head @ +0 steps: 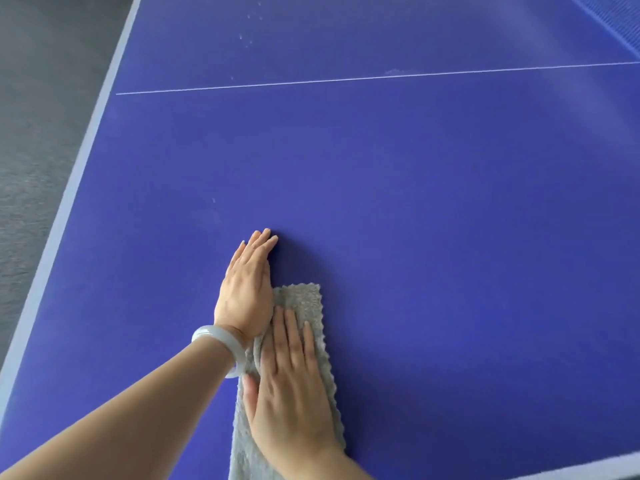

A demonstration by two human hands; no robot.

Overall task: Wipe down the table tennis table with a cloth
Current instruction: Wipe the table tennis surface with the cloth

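Observation:
A grey fuzzy cloth (pixel 304 303) lies folded in a long strip on the blue table tennis table (pixel 433 209), near its front edge. My right hand (pixel 294 386) presses flat on the cloth with straight fingers. My left hand (pixel 247 289), with a pale bangle on the wrist, stands on its edge against the cloth's left side, fingers straight and pointing away from me, fingertips on the bare table beyond the cloth.
A thin white centre line (pixel 346 79) crosses the table farther away. Pale specks and smudges (pixel 249 36) mark the far surface. The table's light border (pixel 65 206) runs along the left, with dark grey floor (pixel 31 116) beyond. The net (pixel 616 26) shows at top right.

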